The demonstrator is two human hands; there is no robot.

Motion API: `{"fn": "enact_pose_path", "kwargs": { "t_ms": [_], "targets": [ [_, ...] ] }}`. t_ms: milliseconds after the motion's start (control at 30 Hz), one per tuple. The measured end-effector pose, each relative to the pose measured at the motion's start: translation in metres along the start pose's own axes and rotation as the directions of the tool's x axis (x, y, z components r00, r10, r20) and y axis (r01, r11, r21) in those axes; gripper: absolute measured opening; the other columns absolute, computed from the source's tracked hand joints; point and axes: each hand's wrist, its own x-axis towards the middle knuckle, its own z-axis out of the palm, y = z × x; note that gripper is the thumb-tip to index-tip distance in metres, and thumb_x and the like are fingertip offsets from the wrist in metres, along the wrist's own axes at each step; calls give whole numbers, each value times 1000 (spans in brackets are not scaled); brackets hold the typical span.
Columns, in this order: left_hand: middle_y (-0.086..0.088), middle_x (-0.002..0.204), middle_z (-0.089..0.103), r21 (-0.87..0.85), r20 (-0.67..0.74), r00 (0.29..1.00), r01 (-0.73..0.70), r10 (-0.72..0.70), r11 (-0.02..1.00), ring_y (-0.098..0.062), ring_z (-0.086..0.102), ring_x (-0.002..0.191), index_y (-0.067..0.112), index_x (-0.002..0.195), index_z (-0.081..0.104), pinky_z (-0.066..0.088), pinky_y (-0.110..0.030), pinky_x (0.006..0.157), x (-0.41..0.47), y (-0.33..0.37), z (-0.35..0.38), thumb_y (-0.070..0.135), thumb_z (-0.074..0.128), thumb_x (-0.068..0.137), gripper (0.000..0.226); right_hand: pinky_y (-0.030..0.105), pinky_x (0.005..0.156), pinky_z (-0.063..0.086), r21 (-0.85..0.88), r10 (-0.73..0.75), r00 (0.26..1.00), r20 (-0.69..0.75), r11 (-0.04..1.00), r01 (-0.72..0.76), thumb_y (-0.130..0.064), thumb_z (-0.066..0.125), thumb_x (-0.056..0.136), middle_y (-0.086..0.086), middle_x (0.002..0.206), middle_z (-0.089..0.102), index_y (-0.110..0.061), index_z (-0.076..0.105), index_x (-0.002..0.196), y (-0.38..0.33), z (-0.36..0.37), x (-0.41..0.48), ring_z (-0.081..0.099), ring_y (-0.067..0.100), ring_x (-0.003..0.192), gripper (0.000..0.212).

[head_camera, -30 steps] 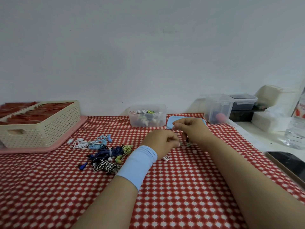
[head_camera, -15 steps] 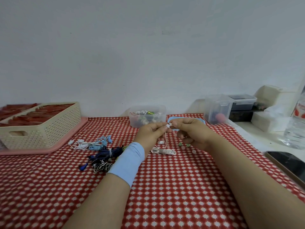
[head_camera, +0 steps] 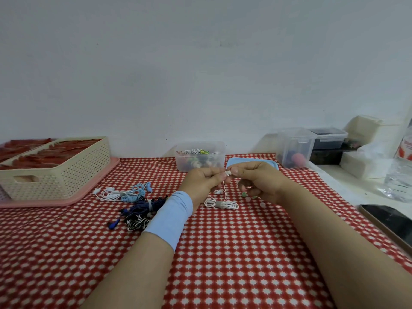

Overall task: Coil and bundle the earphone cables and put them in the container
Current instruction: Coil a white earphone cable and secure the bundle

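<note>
My left hand (head_camera: pixel 201 180) and my right hand (head_camera: pixel 259 180) meet above the red checked cloth, both pinching the end of a white earphone (head_camera: pixel 227 173). Its cable hangs down to a banded white coil (head_camera: pixel 220 204) lying on the cloth below. A clear container (head_camera: pixel 200 159) holding several bundled earphones stands just behind my hands, its blue lid (head_camera: pixel 249 162) beside it. A pile of loose earphones lies to the left: white (head_camera: pixel 110 194), light blue (head_camera: pixel 136 194), dark blue (head_camera: pixel 142 207) and zebra-striped (head_camera: pixel 137 223).
A cream perforated basket (head_camera: pixel 55 172) on a pink tray sits at far left. Clear and dark boxes (head_camera: pixel 296 147), white boxes and a water bottle (head_camera: pixel 401 172) crowd the right side. A phone (head_camera: pixel 388 219) lies at the right table edge. Small coloured ear tips (head_camera: pixel 245 194) lie under my right hand.
Both hands rose from the cloth, lifting one end of the white earphone. The white coil came into sight on the cloth. In the last half second little moved.
</note>
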Motion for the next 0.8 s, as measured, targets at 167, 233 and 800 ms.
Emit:
{"fn": "enact_pose_path", "kwargs": {
  "t_ms": [167,233,800],
  "targets": [
    [0,89,77,-7,12,1000,-4,4,1000,-9,63,81,18,103,74,54,-23,83,1,-1,-1,14,65,93,14,18,37,28,-10,10,1000,-30,1000,-11,-21,70,89,6,88,72,-9,76,105,0,1,1,51,12,56,21],
    [1,89,77,62,14,1000,-18,17,998,-7,64,78,17,103,75,54,-20,81,1,-1,-2,16,67,92,14,17,37,27,-21,38,998,-42,999,-38,-20,69,91,7,89,72,-9,76,104,0,2,1,51,11,55,18],
    [10,89,74,196,-67,997,-24,38,980,6,67,73,22,93,73,49,-6,67,0,4,-6,17,76,86,10,21,43,40,-218,-120,984,-131,972,89,-18,79,85,1,81,75,-13,80,99,-3,10,-7,63,10,60,15]
  ]
}}
